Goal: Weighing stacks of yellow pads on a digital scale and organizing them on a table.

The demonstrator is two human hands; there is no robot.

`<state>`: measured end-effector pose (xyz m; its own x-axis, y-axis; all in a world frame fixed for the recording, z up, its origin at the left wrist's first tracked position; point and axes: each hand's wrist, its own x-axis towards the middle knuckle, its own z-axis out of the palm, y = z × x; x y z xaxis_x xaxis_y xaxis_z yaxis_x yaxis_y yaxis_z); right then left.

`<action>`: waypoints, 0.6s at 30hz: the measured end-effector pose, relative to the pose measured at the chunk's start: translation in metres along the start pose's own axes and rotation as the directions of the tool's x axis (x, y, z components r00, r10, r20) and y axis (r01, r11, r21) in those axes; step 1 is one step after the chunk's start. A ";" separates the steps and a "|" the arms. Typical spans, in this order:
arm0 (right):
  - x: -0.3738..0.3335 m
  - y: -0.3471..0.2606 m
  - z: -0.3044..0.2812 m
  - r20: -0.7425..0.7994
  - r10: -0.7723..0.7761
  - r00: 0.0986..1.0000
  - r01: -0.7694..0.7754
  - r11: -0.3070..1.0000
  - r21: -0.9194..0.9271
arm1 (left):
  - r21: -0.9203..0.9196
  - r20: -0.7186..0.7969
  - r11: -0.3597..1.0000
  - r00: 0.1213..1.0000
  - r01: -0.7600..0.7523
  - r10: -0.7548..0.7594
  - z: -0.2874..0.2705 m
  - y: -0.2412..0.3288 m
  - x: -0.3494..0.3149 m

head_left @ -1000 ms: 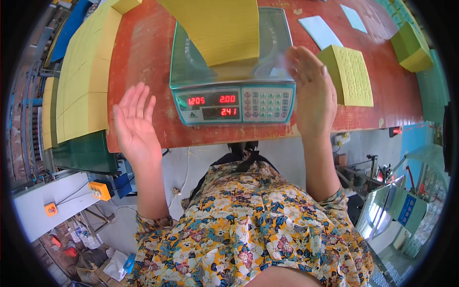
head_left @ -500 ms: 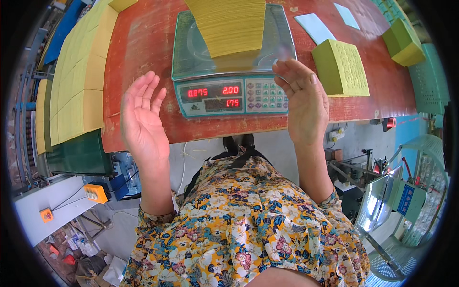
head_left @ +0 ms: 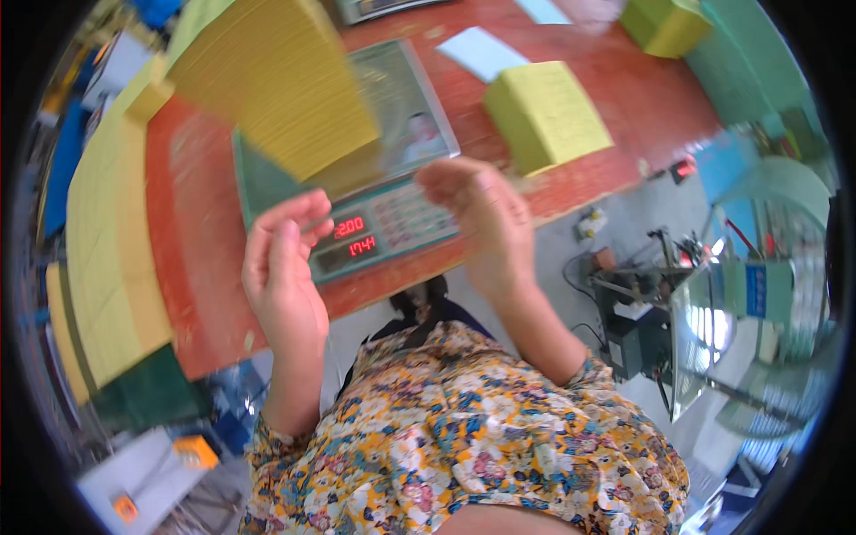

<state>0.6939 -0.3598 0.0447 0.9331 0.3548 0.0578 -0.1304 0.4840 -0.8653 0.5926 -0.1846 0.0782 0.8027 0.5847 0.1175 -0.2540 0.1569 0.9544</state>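
Note:
A tall stack of yellow paper sheets stands on the digital scale, its many edges facing me. In front of the scale's lit red display, my left hand is raised, holding nothing, with fingers loosely bent and apart. My right hand hovers over the near right part of the scale's keypad, palm turned inward, also holding nothing. Its fingertips are smeared by motion. Neither hand touches the stack. A shorter yellow-green stack sits to the right of the scale on the red table.
Rows of yellow paper stacks line the table's left side. Pale blue cards and another yellow block lie farther back on the right. Below the table's right side are a green mesh chair and dark equipment.
The view has turned, so the scale and stacks appear shifted left and tilted. Both hands stay raised and apart, the right one nearer the keypad. The display reading has changed slightly.

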 end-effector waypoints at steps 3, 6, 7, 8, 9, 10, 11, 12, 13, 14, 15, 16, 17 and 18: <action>-0.007 -0.018 -0.022 -0.048 -0.011 0.999 0.011 1.000 -0.005 | 0.156 0.172 0.988 0.984 0.009 -0.037 0.058 -0.012 0.002; -0.018 -0.044 -0.048 -0.108 -0.033 0.994 0.044 0.994 0.105 | 0.297 0.444 0.922 0.891 -0.249 0.097 0.113 -0.024 0.008; -0.020 -0.050 -0.063 -0.164 -0.059 0.985 0.073 0.994 0.082 | 0.341 0.498 0.859 0.849 -0.381 0.179 0.132 -0.032 0.012; -0.022 -0.056 -0.078 -0.212 -0.083 0.974 0.098 0.993 0.061 | 0.339 0.510 0.855 0.840 -0.394 0.185 0.151 -0.041 0.017; -0.023 -0.061 -0.091 -0.254 -0.089 0.963 0.111 0.991 0.076 | 0.383 0.589 0.769 0.777 -0.513 0.225 0.169 -0.052 0.023; -0.023 -0.068 -0.108 -0.254 -0.098 0.962 0.123 0.989 0.085 | 0.412 0.663 0.666 0.706 -0.622 0.249 0.189 -0.064 0.028; -0.025 -0.075 -0.125 -0.294 -0.095 0.951 0.120 0.991 0.067 | 0.411 0.676 0.656 0.694 -0.634 0.248 0.208 -0.074 0.033; -0.025 -0.083 -0.142 -0.332 -0.091 0.939 0.114 0.992 0.053 | 0.469 0.715 0.530 0.656 -0.706 0.242 0.227 -0.083 0.037; -0.024 -0.092 -0.156 -0.345 -0.078 0.935 0.095 0.995 0.034 | 0.511 0.757 0.386 0.615 -0.768 0.220 0.238 -0.092 0.042; -0.026 -0.100 -0.172 -0.359 -0.079 0.930 0.105 0.993 0.054 | 0.504 0.773 0.374 0.600 -0.779 0.207 0.247 -0.100 0.045; -0.026 -0.106 -0.188 -0.356 -0.085 0.930 0.104 0.994 0.034 | 0.564 0.768 0.305 0.623 -0.767 0.146 0.254 -0.107 0.048; -0.025 -0.110 -0.203 -0.351 -0.085 0.933 0.096 0.995 0.014 | 0.622 0.753 0.230 0.652 -0.748 0.086 0.263 -0.112 0.050; -0.023 -0.112 -0.215 -0.365 -0.086 0.927 0.087 0.996 -0.013 | 0.622 0.759 0.214 0.647 -0.753 0.071 0.267 -0.114 0.050; -0.020 -0.112 -0.223 -0.369 -0.078 0.926 0.087 0.996 0.009 | 0.645 0.741 0.231 0.670 -0.729 0.043 0.267 -0.114 0.050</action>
<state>0.7645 -0.5998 0.0295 0.9980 -0.0039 -0.0627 -0.0516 0.5203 -0.8524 0.8060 -0.3854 0.0488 0.9267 -0.1918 0.3233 -0.2957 -0.9029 0.3120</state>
